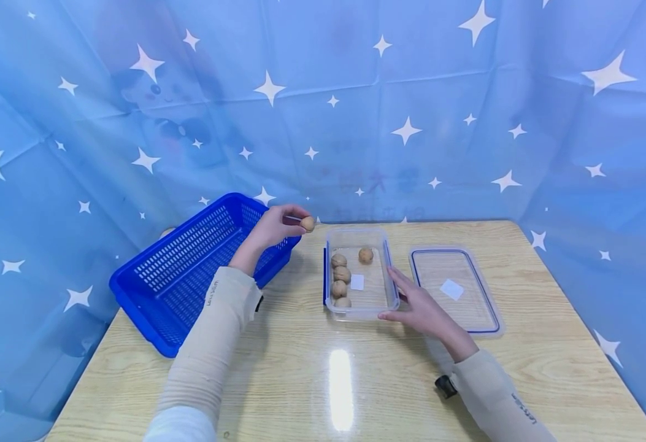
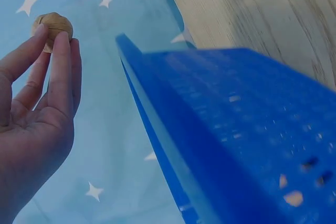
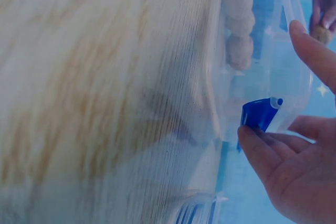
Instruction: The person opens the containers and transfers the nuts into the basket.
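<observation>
A walnut (image 1: pixel 308 224) is pinched between the thumb and fingertips of my left hand (image 1: pixel 274 228), raised beside the far right end of the blue basket (image 1: pixel 140 267). In the left wrist view the same walnut (image 2: pixel 53 29) sits at the fingertips. My right hand (image 1: pixel 419 309) holds the near right corner of a clear plastic container (image 1: pixel 378 294). In the right wrist view, its fingers touch a blue latch (image 3: pixel 259 113) and the thumb lies along the wall. Inside, several walnuts (image 1: pixel 342 274) line the left side, and one walnut (image 1: pixel 365 255) lies apart at the far end.
A clear lid (image 1: pixel 483 301) with a blue seal lies on the wooden table (image 1: pixel 295 380), right of the container. Another blue latch (image 1: pixel 324 276) hangs along the container's left side. Behind the table hangs a blue curtain (image 1: pixel 323 110) with white stars.
</observation>
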